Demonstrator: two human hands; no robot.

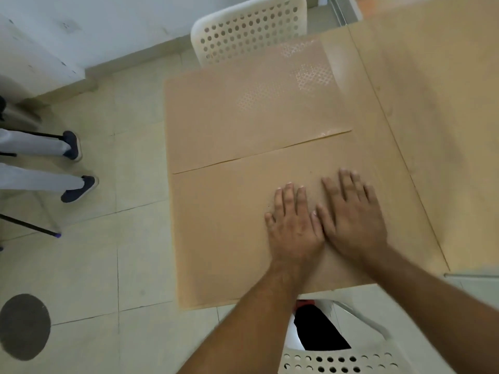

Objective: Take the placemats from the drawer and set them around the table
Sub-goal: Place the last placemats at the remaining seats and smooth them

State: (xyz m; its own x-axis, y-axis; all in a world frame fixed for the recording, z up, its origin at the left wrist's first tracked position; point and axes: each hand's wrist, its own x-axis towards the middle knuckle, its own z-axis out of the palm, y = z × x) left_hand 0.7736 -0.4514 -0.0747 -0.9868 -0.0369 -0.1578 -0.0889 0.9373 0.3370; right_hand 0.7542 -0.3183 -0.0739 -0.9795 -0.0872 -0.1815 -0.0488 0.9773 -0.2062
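Two placemats are down on the counter (432, 103): the far mat (243, 117) sits in front of the white chair (248, 25), and the near mat (229, 225) lies edge to edge with it on the person's side, both overhanging the counter's left edge. The left hand (294, 225) and right hand (351, 217) are flat on the near mat, palms down, fingers spread, side by side and touching at the thumbs; nothing is pinched, so it reads as smoothing or squaring the mat. The drawer is not in view, so the remaining mat count is unknown. Judgement: two places done, this one in final adjustment; the rest of the counter, to the right of the near mat, shows no mat. A second perforated chair (337, 360) sits just below the near mat.
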